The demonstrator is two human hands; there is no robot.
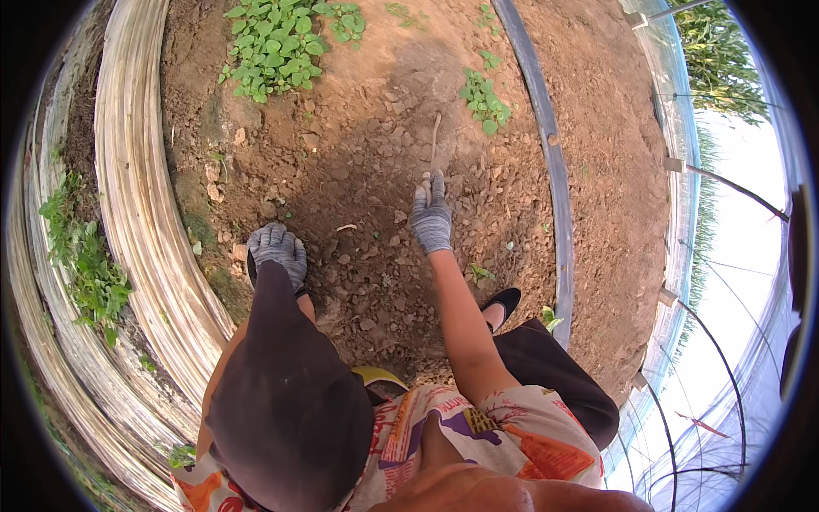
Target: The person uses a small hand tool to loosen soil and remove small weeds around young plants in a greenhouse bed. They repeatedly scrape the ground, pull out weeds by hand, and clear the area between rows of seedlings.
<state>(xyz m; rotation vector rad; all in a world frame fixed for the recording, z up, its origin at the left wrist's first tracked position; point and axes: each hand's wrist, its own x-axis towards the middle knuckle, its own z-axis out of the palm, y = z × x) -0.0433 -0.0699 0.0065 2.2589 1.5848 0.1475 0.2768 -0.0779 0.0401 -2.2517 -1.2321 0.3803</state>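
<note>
My right hand, in a grey knit glove, reaches out low over the crumbly brown soil. A thin, pale, slightly curved stick-like thing juts forward from its fingers; its exact kind is unclear. My left hand, gloved alike, is back-side up in front of my bent left knee, by my left shoe, which is mostly hidden. Its fingers curl downward, and what lies under them cannot be seen. Small green leafy plants grow just beyond the right hand, to its right.
A denser clump of green plants grows ahead on the left. A flat grey hose runs along the right side. Folded plastic sheeting lies at left. Greenhouse film with thin poles stands at far right. My black right shoe rests near the hose.
</note>
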